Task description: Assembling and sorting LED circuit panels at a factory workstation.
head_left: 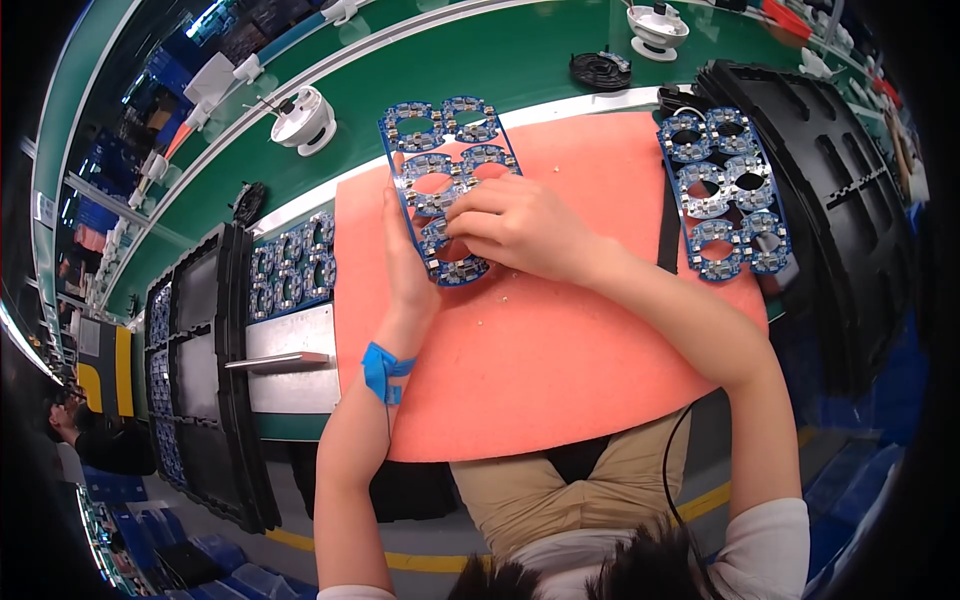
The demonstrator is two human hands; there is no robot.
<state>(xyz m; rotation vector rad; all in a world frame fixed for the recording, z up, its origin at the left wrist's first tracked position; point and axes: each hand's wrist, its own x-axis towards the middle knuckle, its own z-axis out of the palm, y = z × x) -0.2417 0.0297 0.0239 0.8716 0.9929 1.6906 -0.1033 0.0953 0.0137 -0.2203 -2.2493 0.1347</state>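
Observation:
A blue circuit board panel (460, 182), made of several round boards with open centres, is tilted up above the pink mat (520, 370). My left hand (405, 265) grips it along its left edge, with the thumb side upright against the board. A blue strap (382, 372) with a thin cord circles my left wrist. Bent over the panel's lower middle, my right hand (520, 225) presses its fingers together at one of the round boards. Those fingertips are partly hidden, so any small piece between them cannot be made out.
Another blue panel (728, 172) lies at the mat's right edge, beside a black tray (835, 190). On the left are more panels (290, 265), a metal bar (275, 362) and black trays (200, 350). White bowl-shaped devices (303, 122) and coiled black cable (600, 70) stand behind. A person (110, 440) is far left.

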